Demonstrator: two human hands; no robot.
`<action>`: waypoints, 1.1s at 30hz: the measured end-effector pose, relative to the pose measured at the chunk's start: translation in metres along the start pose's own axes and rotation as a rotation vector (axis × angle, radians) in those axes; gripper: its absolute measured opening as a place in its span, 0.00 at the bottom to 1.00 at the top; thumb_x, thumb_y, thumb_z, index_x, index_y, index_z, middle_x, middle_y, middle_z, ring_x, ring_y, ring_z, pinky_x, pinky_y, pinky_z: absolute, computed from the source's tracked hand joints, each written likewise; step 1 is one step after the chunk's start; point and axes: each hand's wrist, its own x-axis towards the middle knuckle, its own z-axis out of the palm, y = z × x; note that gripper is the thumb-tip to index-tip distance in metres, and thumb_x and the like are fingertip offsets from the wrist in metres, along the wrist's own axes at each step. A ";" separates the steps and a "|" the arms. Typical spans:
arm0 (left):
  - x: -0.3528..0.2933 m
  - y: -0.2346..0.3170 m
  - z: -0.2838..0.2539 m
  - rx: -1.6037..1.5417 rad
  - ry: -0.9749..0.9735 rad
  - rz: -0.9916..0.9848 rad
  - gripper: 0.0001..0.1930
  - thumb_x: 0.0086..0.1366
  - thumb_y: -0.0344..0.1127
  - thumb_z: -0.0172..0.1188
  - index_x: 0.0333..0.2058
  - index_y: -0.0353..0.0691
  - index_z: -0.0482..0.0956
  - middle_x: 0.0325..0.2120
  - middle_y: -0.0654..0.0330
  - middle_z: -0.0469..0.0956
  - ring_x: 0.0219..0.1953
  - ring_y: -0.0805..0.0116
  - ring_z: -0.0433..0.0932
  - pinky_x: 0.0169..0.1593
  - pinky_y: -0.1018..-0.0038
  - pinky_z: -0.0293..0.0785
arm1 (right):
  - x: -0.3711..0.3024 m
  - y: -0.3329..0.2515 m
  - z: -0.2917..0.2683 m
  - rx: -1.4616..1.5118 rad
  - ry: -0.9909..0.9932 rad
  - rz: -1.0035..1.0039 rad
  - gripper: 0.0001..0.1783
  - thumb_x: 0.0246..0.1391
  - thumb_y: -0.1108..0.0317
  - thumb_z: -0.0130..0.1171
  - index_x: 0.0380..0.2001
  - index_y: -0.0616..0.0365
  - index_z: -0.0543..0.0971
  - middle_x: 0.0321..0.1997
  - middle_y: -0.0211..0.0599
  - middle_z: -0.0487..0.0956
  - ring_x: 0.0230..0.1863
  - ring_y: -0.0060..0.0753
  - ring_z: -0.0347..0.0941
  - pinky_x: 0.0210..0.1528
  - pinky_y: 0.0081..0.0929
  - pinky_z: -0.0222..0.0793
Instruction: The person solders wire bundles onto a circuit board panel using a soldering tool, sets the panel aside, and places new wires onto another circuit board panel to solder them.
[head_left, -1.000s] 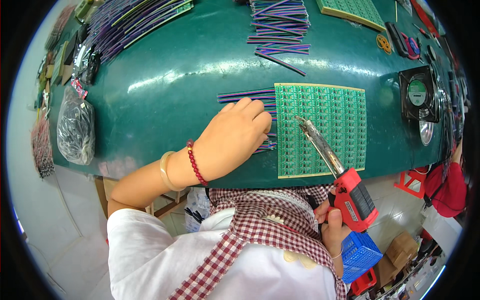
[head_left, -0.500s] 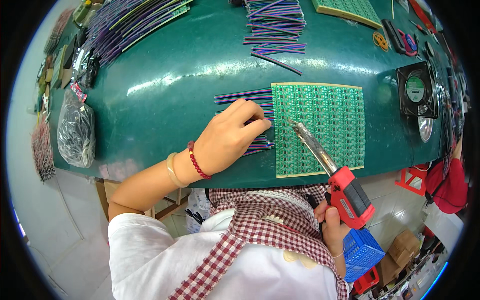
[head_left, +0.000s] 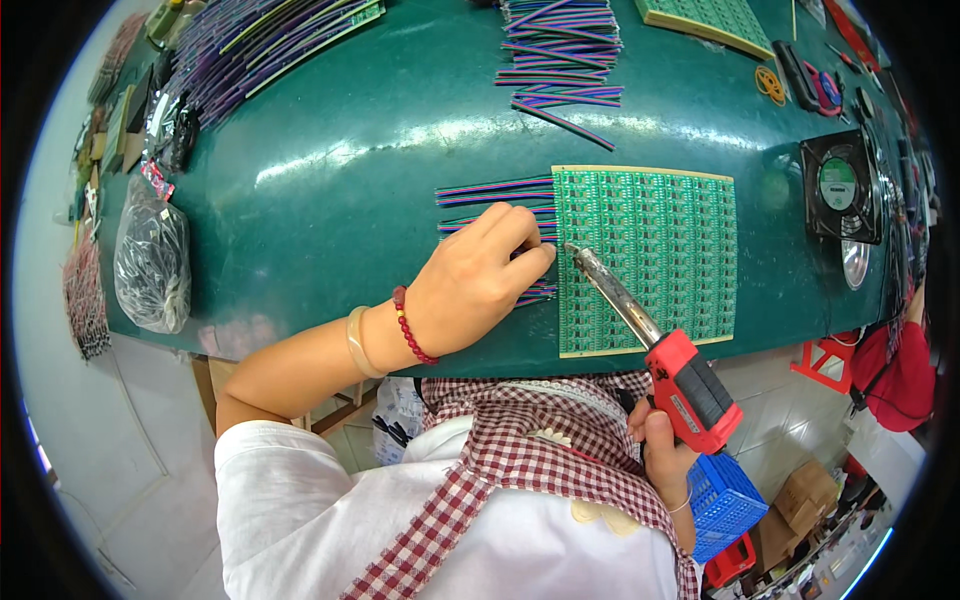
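Note:
A green circuit board panel (head_left: 680,260) lies on the table, its face covered in rows of small identical circuits. Multicoloured ribbon wires (head_left: 490,190) run side by side to its left edge. My left hand (head_left: 480,270) is closed in a pinch at that edge, on a ribbon wire mostly hidden by the fingers. Below the panel, my right hand (head_left: 665,455) grips a red-handled soldering iron (head_left: 640,325). The iron's tip is at the panel's left column, just right of my left fingertips.
More ribbon wires (head_left: 560,50) are piled at the far middle, with another bundle (head_left: 230,60) far left. Stacked panels (head_left: 710,20) stand far right. A black fan (head_left: 840,185) is at the right; a clear bag (head_left: 152,260) sits left. A blue crate (head_left: 725,505) stands below the table.
The soldering iron's tip has moved left across the panel, to its left edge by my pinched fingers. My left hand keeps its place at that edge. The whole view has shifted slightly.

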 end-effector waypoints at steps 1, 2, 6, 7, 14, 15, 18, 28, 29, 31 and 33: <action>0.000 0.000 0.000 0.001 -0.003 -0.003 0.09 0.47 0.21 0.64 0.30 0.33 0.78 0.26 0.58 0.70 0.29 0.61 0.73 0.29 0.69 0.71 | 0.001 0.000 0.000 -0.010 -0.004 -0.004 0.04 0.58 0.73 0.55 0.33 0.63 0.75 0.25 0.29 0.73 0.24 0.18 0.66 0.27 0.20 0.64; 0.000 0.000 0.000 0.001 0.003 -0.001 0.09 0.47 0.21 0.64 0.30 0.33 0.78 0.26 0.58 0.70 0.29 0.61 0.73 0.29 0.69 0.71 | 0.001 0.000 0.000 -0.005 -0.012 0.003 0.04 0.58 0.72 0.55 0.33 0.63 0.75 0.25 0.28 0.73 0.24 0.18 0.66 0.27 0.20 0.64; 0.001 0.001 -0.002 0.016 -0.027 0.002 0.09 0.47 0.21 0.63 0.30 0.33 0.77 0.26 0.57 0.70 0.29 0.61 0.73 0.30 0.69 0.71 | 0.004 0.003 -0.002 -0.142 -0.072 0.004 0.22 0.59 0.58 0.55 0.46 0.67 0.69 0.20 0.36 0.72 0.19 0.21 0.65 0.22 0.20 0.63; 0.001 0.001 -0.003 0.009 -0.040 -0.004 0.09 0.47 0.21 0.63 0.30 0.33 0.77 0.26 0.57 0.70 0.29 0.61 0.73 0.30 0.69 0.71 | 0.002 0.004 0.000 -0.142 -0.072 0.004 0.22 0.59 0.58 0.55 0.46 0.67 0.69 0.20 0.36 0.72 0.19 0.21 0.65 0.22 0.20 0.63; 0.002 0.003 -0.004 0.016 -0.062 -0.006 0.09 0.47 0.22 0.62 0.30 0.33 0.78 0.27 0.57 0.70 0.30 0.61 0.73 0.31 0.69 0.71 | -0.003 0.010 0.000 -0.148 0.019 -0.048 0.20 0.60 0.58 0.55 0.45 0.65 0.70 0.21 0.36 0.72 0.19 0.21 0.65 0.23 0.20 0.63; 0.002 0.003 -0.004 0.012 -0.059 -0.006 0.09 0.47 0.22 0.62 0.30 0.33 0.78 0.27 0.57 0.70 0.30 0.61 0.73 0.31 0.69 0.71 | -0.003 0.011 0.000 -0.205 0.018 -0.054 0.21 0.60 0.58 0.55 0.45 0.65 0.69 0.21 0.36 0.72 0.19 0.21 0.65 0.23 0.20 0.63; 0.002 0.003 -0.005 0.007 -0.060 0.001 0.09 0.47 0.22 0.61 0.30 0.33 0.78 0.27 0.57 0.70 0.30 0.60 0.73 0.31 0.69 0.71 | -0.004 0.007 -0.002 -0.153 -0.023 -0.003 0.22 0.60 0.57 0.55 0.47 0.65 0.69 0.21 0.36 0.73 0.20 0.22 0.66 0.23 0.20 0.62; 0.002 0.002 -0.004 -0.007 -0.062 0.021 0.09 0.47 0.22 0.60 0.31 0.32 0.78 0.28 0.57 0.70 0.30 0.61 0.73 0.32 0.70 0.71 | -0.006 0.001 0.000 -0.014 0.008 0.047 0.08 0.57 0.71 0.56 0.37 0.64 0.76 0.26 0.29 0.74 0.26 0.19 0.67 0.29 0.21 0.65; 0.002 0.002 -0.004 -0.007 -0.062 0.021 0.09 0.47 0.22 0.60 0.31 0.32 0.78 0.28 0.57 0.70 0.30 0.61 0.73 0.32 0.70 0.71 | -0.005 0.002 0.000 -0.037 -0.001 0.049 0.08 0.57 0.71 0.56 0.38 0.65 0.76 0.26 0.29 0.74 0.26 0.19 0.67 0.30 0.21 0.65; 0.002 0.002 -0.005 -0.010 -0.063 0.023 0.09 0.47 0.23 0.60 0.31 0.32 0.78 0.28 0.57 0.70 0.30 0.60 0.72 0.32 0.70 0.71 | -0.005 0.003 -0.001 -0.059 -0.012 0.050 0.08 0.57 0.71 0.56 0.38 0.65 0.76 0.26 0.29 0.74 0.27 0.19 0.67 0.30 0.21 0.65; 0.002 0.002 -0.005 0.001 -0.075 0.030 0.10 0.48 0.23 0.59 0.32 0.33 0.78 0.28 0.56 0.70 0.31 0.60 0.73 0.33 0.70 0.71 | -0.005 0.003 -0.002 -0.061 -0.033 0.009 0.08 0.58 0.70 0.56 0.38 0.64 0.76 0.27 0.29 0.74 0.27 0.20 0.67 0.31 0.22 0.65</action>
